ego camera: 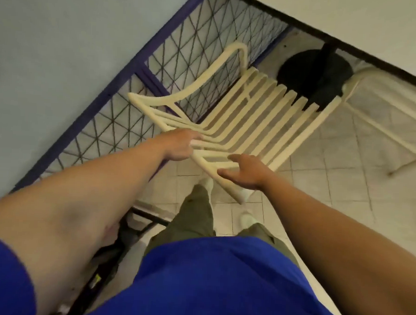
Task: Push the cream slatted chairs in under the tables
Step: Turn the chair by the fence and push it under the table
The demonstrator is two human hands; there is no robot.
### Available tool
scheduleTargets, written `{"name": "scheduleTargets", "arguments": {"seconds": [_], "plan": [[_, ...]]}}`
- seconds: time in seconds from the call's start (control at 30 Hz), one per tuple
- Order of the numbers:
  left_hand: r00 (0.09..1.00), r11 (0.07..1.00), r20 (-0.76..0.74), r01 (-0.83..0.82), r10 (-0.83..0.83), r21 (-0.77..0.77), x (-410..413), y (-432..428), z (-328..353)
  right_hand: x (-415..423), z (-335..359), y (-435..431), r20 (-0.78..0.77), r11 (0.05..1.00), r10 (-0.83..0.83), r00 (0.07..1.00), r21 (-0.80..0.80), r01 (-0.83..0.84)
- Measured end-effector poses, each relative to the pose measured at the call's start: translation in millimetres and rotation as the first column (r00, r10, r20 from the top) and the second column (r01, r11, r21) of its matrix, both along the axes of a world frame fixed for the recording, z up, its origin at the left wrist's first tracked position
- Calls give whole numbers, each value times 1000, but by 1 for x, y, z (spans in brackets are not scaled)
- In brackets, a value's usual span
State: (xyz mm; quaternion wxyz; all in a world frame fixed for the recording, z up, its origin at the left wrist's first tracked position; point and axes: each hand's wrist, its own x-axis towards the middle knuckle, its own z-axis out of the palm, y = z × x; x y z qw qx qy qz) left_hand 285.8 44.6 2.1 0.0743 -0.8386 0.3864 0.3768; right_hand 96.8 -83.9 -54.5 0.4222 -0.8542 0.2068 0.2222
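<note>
A cream slatted chair (pixel 250 116) stands in front of me, seen from above, its seat pointing toward a white table (pixel 353 23) with a dark edge at the upper right. My left hand (pixel 181 145) grips the top of the chair's backrest on the left side. Spread over the backrest's right end, my right hand (pixel 243 172) has its fingers apart and is not closed around the rail. The front of the seat reaches the table's black round base (pixel 312 73). A second cream chair (pixel 383 111) sits partly under the table at the right.
A blue-framed wire-mesh railing (pixel 139 64) runs diagonally along the chair's left side, with a pale wall beyond it. The floor (pixel 333 188) is light tile. My legs and white shoes are just behind the chair. A dark metal frame lies at the lower left.
</note>
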Motion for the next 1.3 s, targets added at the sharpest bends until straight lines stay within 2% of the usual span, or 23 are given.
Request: {"name": "scheduleTargets", "arguments": {"seconds": [0.1, 0.23, 0.43, 0.67, 0.77, 0.87, 1.13, 1.23, 1.3], "plan": [[984, 988, -97, 151, -146, 43, 44, -38, -26, 20, -21, 3, -64, 992, -79, 995, 93, 85], [919, 924, -202, 366, -339, 109, 84, -72, -58, 59, -39, 8, -168, 964, -180, 969, 164, 208], [837, 854, -339, 498, -429, 149, 124, -68, -85, 99, -46, 20, -333, 921, -265, 905, 190, 339], [777, 821, -466, 547, -424, 165, 180, -58, -100, 128, -46, 40, -462, 912, -266, 846, 163, 376], [746, 775, -503, 596, -437, 211, 193, -52, -101, 132, -47, 45, -492, 902, -300, 817, 133, 411], [717, 733, -531, 638, -452, 237, 199, -43, -101, 134, -44, 47, -509, 899, -313, 802, 114, 424], [672, 718, -593, 662, -444, 213, 205, -27, -90, 117, -29, 57, -509, 880, -331, 795, 138, 455], [646, 675, -555, 713, -524, 192, 203, -19, -83, 108, -26, 60, -522, 876, -304, 797, 177, 449], [645, 655, -505, 732, -574, 190, 199, -17, -79, 105, -25, 67, -506, 900, -298, 810, 134, 414]]}}
